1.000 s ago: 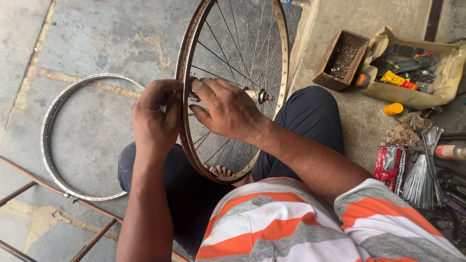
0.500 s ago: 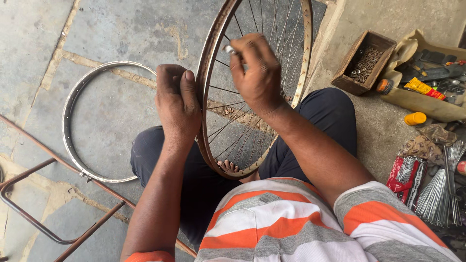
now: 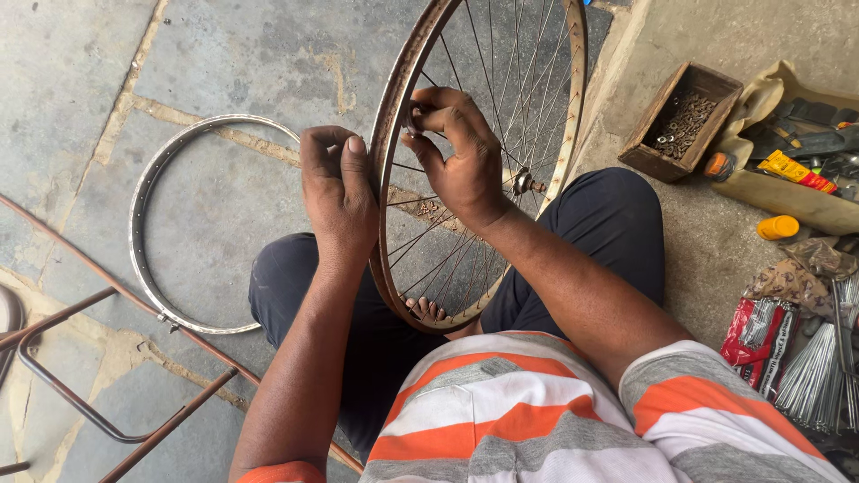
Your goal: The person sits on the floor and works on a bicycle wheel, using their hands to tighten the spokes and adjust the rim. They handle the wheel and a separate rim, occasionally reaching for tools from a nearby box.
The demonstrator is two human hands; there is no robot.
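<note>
Between both hands (image 3: pixel 338 192), upright wheel (image 3: pixel 390 134) edge-on

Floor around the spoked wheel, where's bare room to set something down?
Bare stone lies left of the wheel, inside and beyond the loose rim. The right side is crowded: wooden box, tool pouch, yellow cap, spoke bundles.

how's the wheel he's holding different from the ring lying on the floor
The wheel is laced with spokes and has a hub; the bare rim on the floor has neither. The wheel stands upright between the knees, gripped by the left hand and right hand; the rim lies flat, untouched. The wheel's metal looks browner and rustier, the rim paler and silvery. Both are round metal rims with spoke holes.
</note>
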